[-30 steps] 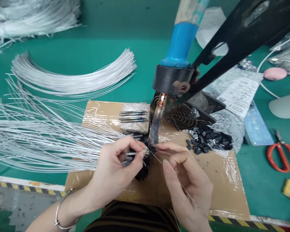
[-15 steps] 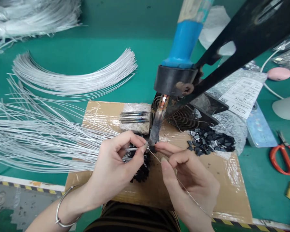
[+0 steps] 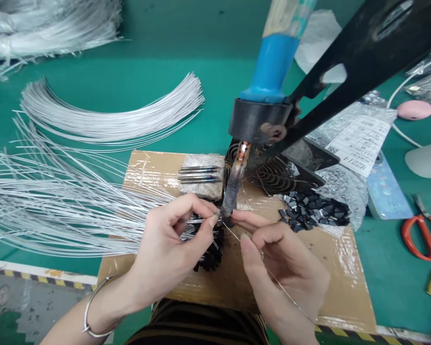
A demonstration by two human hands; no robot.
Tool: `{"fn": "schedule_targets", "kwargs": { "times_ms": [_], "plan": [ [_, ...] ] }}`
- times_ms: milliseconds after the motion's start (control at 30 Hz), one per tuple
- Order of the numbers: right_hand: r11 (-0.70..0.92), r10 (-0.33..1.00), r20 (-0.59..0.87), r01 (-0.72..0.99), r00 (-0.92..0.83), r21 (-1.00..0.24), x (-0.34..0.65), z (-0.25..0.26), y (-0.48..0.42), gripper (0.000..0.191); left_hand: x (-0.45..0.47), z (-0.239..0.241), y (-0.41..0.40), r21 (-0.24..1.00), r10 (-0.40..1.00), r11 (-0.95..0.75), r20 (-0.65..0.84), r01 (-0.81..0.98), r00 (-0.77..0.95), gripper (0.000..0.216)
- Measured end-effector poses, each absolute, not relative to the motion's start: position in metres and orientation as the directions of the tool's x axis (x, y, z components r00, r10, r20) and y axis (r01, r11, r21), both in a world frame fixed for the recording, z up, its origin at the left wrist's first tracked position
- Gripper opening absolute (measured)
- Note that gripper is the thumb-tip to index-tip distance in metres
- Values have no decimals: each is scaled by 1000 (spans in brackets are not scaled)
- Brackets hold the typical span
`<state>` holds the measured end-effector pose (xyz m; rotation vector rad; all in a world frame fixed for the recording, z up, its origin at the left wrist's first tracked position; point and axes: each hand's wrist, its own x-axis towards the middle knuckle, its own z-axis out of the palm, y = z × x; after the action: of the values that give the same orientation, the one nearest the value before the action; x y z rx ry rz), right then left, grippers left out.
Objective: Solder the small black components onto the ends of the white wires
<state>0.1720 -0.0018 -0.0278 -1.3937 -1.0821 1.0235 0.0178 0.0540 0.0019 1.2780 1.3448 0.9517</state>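
My left hand [image 3: 168, 249] is pinched on the end of a thin white wire [image 3: 192, 221] from the fan of wires [image 3: 57, 211] at the left. My right hand [image 3: 283, 268] is pinched on a fine solder wire [image 3: 273, 282] that runs up to the same spot. Both fingertips meet just under the tip of a soldering iron [image 3: 235, 184], which hangs fixed from a blue handle [image 3: 271, 62] on a black arm. A black toothed part [image 3: 210, 256] lies on the cardboard sheet [image 3: 326, 268] below my hands.
A pile of small black chips [image 3: 314, 211] lies right of the iron. Several metal pins rest on a sponge block [image 3: 199, 175]. A curved bundle of white wires [image 3: 111, 120] lies behind. Red scissors [image 3: 422, 227], a labelled bag [image 3: 359, 143] and a pink object [image 3: 414, 109] sit at right.
Barely anything has changed. Both hands hold their pinch under the iron tip, and the view has shifted slightly.
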Motion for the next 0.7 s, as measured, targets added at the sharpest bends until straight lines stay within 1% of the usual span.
{"fn": "schedule_targets", "kwargs": {
  "times_ms": [300,433,700],
  "plan": [
    [-48,965,-33,50,261,-998,169,-28,-3,23,19,-2,53,974,985,136,-153,184,82,16],
    [-55,965,-37,64,260,-996,169,-27,-3,22,17,-2,51,976,987,121,-138,183,83,16],
    [-26,969,1,105,247,-994,170,-28,-2,22,16,-4,51,978,989,101,-118,184,85,16]
  ]
}}
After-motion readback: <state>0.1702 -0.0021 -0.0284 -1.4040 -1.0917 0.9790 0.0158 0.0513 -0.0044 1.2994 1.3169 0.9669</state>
